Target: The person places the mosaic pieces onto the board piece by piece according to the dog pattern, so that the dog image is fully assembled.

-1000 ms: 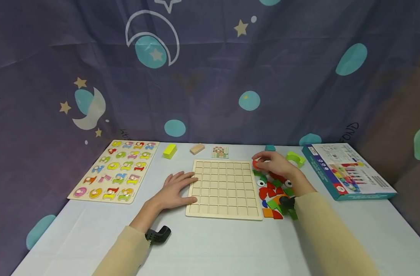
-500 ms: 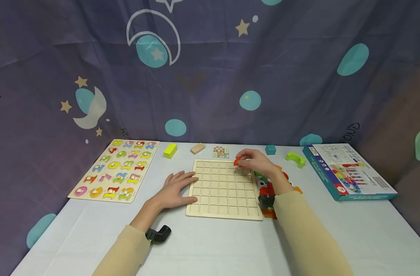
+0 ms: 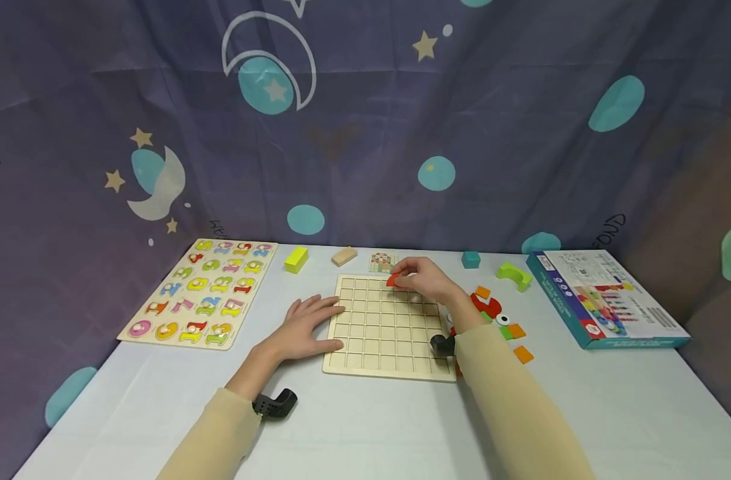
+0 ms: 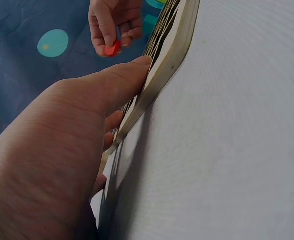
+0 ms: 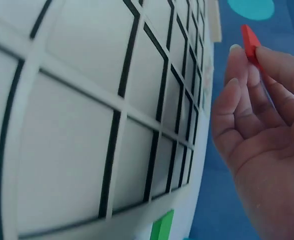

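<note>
A square wooden grid board [image 3: 387,340] lies in the middle of the table in the head view, its cells bare. My left hand [image 3: 302,331] rests at the board's left edge, fingers spread straight and touching the rim; the left wrist view shows its thumb [image 4: 116,82] along the edge. Over the board's far side, my right hand [image 3: 425,279] pinches a small flat red piece [image 3: 392,280] between thumb and fingertips. In the right wrist view the red piece [image 5: 249,42] stands tilted, clear of the board.
Loose red, green and orange pieces [image 3: 485,305] lie right of the board, partly behind the right forearm. A pattern card [image 3: 380,263], a yellow block [image 3: 296,260], a wooden block [image 3: 344,256], a teal block [image 3: 470,259] and a green arch [image 3: 514,276] stand behind. A number board [image 3: 200,293] and box [image 3: 605,300] flank them.
My right hand has carried the red piece leftward from the loose pile to over the far part of the grid board. The left hand has stayed at the board's edge.
</note>
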The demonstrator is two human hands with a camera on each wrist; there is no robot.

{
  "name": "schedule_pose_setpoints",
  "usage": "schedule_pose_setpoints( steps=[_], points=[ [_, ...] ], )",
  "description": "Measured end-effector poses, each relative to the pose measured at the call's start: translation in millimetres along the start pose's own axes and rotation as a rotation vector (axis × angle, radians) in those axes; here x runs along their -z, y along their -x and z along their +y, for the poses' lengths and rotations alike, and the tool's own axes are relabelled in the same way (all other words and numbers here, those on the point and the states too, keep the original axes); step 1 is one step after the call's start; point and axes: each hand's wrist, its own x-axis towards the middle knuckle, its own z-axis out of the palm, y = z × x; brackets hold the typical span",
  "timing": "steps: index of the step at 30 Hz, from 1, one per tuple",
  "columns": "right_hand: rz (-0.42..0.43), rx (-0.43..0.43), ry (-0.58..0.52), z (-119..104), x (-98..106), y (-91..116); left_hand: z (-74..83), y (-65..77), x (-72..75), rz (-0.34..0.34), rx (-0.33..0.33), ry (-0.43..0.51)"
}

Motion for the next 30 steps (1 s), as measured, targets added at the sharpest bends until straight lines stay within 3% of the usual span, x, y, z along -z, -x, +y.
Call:
schedule_pose_setpoints(
  steps=[10,21,30],
  points=[
    [-0.005,0.004,-0.077,-10,-20,-18,-1.6,-2.1,-0.1,-0.004,0.006,0.015],
    [-0.006,0.028,0.166,-17,-47,-44,-3.7,-1.4,0.3,-0.024,0.043,0.029],
    [-0.025,0.051,0.35,-17,-52,-51,-4.6,-1.8,-0.2,-0.016,0.043,0.032]
  ],
)
